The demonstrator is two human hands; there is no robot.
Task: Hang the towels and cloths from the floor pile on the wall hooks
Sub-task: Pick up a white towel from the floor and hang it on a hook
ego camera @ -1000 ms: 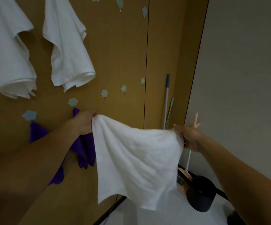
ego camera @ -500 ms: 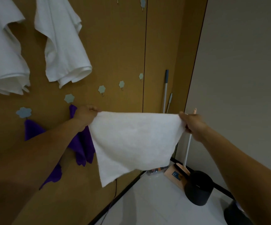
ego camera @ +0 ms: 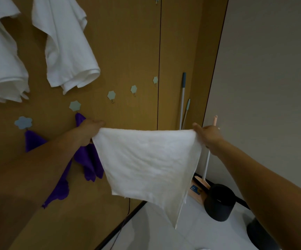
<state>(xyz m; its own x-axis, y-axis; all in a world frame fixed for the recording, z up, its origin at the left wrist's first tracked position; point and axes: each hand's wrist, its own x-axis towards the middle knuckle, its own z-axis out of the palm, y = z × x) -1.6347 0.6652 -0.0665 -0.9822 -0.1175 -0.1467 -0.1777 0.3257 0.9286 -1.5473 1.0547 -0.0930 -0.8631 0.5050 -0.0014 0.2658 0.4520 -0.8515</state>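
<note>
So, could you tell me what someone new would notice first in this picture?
The white towel stretched taut between the left hand and right hand, in the middle of the view. Left of it, two purple cloths hang from flower-shaped hooks on the wooden wall, with two more white towels hanging upper left.

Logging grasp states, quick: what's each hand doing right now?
Left hand: closed on the top left corner of the white towel.
Right hand: closed on the towel's top right corner.
</note>
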